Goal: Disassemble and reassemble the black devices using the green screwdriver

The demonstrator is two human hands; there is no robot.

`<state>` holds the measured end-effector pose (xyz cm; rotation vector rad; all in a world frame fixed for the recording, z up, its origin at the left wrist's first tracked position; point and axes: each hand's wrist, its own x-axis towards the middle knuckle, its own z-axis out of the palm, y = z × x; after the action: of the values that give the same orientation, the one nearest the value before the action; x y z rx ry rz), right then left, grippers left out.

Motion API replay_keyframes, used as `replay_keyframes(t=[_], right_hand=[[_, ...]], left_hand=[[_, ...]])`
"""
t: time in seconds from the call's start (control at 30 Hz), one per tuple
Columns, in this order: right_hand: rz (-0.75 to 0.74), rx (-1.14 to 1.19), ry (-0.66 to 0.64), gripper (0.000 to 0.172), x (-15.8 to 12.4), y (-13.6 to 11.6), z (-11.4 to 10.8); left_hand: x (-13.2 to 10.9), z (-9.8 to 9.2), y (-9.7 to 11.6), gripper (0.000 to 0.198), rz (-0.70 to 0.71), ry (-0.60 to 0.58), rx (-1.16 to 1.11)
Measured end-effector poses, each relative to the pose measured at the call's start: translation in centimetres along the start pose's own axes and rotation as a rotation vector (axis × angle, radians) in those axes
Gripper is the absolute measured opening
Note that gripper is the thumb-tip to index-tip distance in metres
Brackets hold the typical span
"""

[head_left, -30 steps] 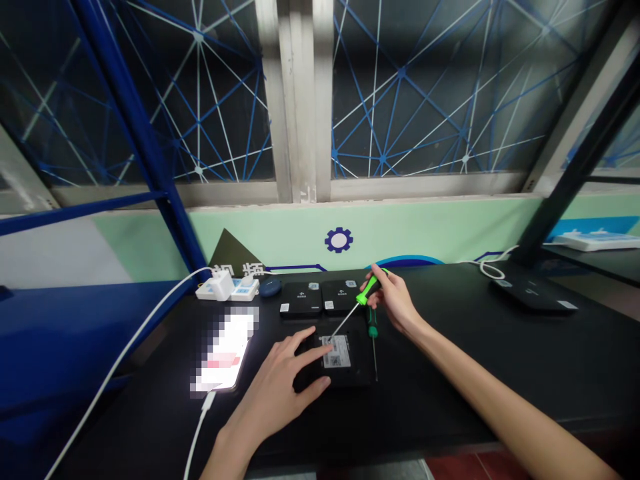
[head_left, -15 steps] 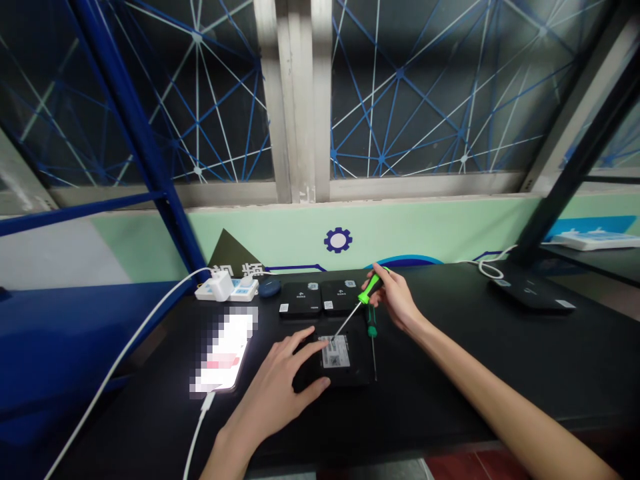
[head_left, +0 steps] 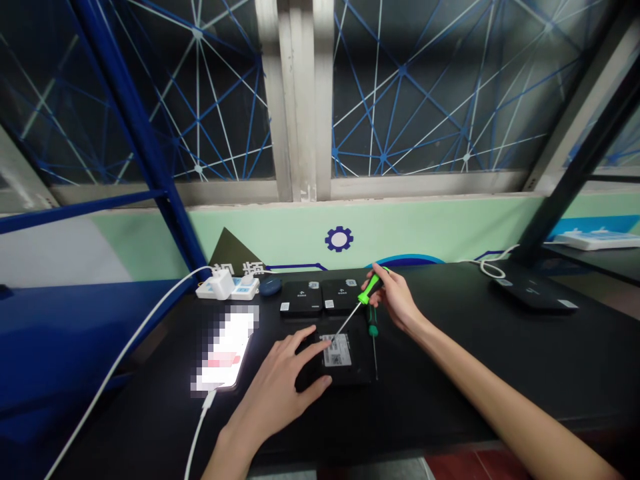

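Observation:
A small black box (head_left: pixel 350 363) with a white label lies upside down on the black table (head_left: pixel 450 373). My left hand (head_left: pixel 283 383) rests on its left side, fingers spread flat, steadying it. My right hand (head_left: pixel 393 297) is closed on the green handle of a screwdriver (head_left: pixel 357 303). The tip of its shaft touches the box at the label's upper left corner. A second green screwdriver (head_left: pixel 373 340) lies on the table just right of the box.
Two more black boxes (head_left: pixel 323 297) sit side by side behind it. A lit phone (head_left: pixel 225 350) on a white cable lies at the left, with a white power strip (head_left: pixel 227 288) beyond. Another black device (head_left: pixel 533 293) lies far right.

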<state>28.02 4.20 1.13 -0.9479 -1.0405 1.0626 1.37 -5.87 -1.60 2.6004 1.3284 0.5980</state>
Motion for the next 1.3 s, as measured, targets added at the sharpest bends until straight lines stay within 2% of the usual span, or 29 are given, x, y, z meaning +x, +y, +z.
replay_keyframes(t=[0.27, 0.7, 1.13, 1.3], right_hand=[[0.002, 0.008, 0.003, 0.035, -0.1, -0.4, 0.0], [-0.082, 0.023, 0.134, 0.026, 1.0, -2.1, -1.9], [-0.087, -0.032, 0.142, 0.021, 0.9, -2.2, -1.7], [-0.15, -0.08, 0.156, 0.021, 0.9, -2.1, -1.8]], left_hand=[[0.0, -0.1, 0.2, 0.046, -0.019, 0.011, 0.019], [0.0, 0.0, 0.1, 0.045, -0.022, 0.01, 0.009], [0.1, -0.1, 0.3, 0.044, -0.042, -0.001, -0.022], [0.1, -0.2, 0.3, 0.044, -0.055, -0.021, -0.039]])
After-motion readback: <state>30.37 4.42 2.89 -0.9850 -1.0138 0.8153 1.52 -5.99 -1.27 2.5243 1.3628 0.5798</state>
